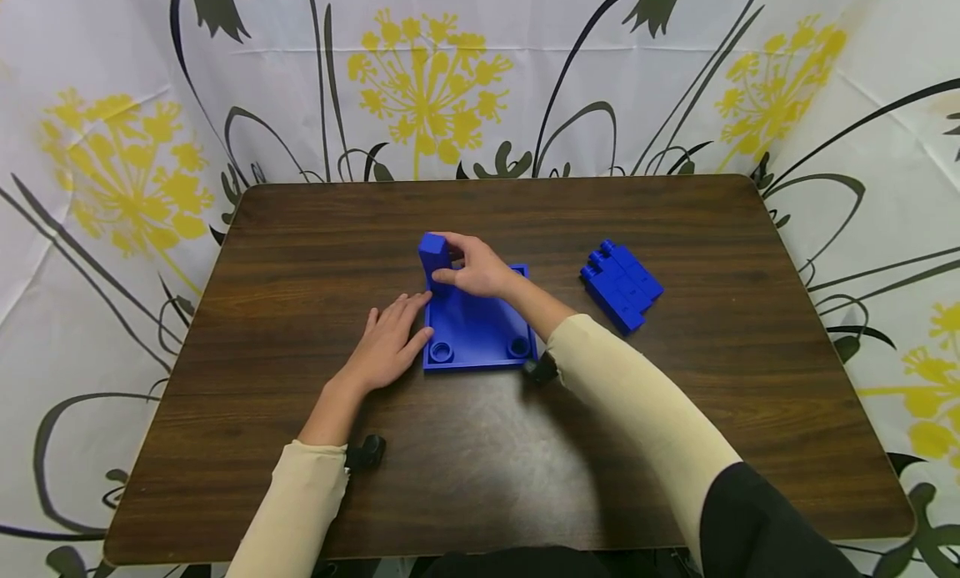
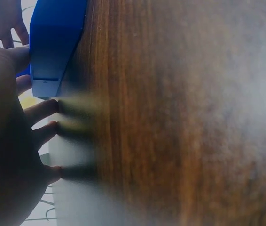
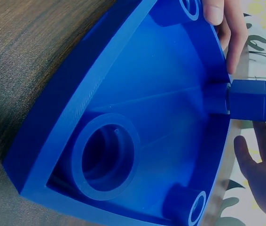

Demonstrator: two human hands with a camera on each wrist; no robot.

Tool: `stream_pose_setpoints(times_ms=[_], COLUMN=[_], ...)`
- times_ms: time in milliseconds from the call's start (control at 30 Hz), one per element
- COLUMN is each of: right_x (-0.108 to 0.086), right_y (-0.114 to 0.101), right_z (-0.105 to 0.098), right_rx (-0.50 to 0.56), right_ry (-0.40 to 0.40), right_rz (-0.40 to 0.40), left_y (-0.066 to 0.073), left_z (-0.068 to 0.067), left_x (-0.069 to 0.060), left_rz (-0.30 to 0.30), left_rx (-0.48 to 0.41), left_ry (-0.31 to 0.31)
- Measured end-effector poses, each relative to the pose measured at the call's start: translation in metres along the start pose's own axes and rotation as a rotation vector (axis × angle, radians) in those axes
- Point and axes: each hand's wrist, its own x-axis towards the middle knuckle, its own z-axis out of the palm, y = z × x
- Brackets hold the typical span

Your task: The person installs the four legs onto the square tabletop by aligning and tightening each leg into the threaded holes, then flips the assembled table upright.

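A shallow blue plastic base (image 1: 476, 328) lies on the table with its raised rim up and round sockets in its corners. At its far-left corner stands a square blue post (image 1: 433, 251), upright, held by my right hand (image 1: 483, 265) between thumb and fingers. Its lower end meets the corner socket in the right wrist view; how deep it sits I cannot tell. My left hand (image 1: 386, 344) lies beside the left rim, fingers extended and touching it. The left wrist view shows the base's side (image 2: 53, 42) against that hand's thumb and fingers.
To the right of the base, several more blue posts with round knobs (image 1: 621, 284) lie side by side on the brown wooden table (image 1: 300, 253). A floral curtain (image 1: 480, 77) hangs along the table's far edge and sides.
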Motion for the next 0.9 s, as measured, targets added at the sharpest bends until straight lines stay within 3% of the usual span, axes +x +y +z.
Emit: stream_pose_setpoints(times_ms=[433,700,900], right_x=[-0.0016,-0.0005,-0.0008], right_y=[-0.0006,-0.0007,-0.0005], right_z=[0.0029,0.0007,0.0014], right_rx=[-0.097,-0.019,-0.054], right_ry=[0.046,0.045,0.056], right_rz=[0.045,0.018,0.023], left_y=[0.0016,0.0002,0.0001], left_z=[-0.0012,0.0001,0.0003], left_x=[-0.0003,0.0003,0.0001], left_rz=[0.003,0.004,0.0], left_rx=[0.001,0.0,0.001], left_ry=[-0.001,0.001,0.004])
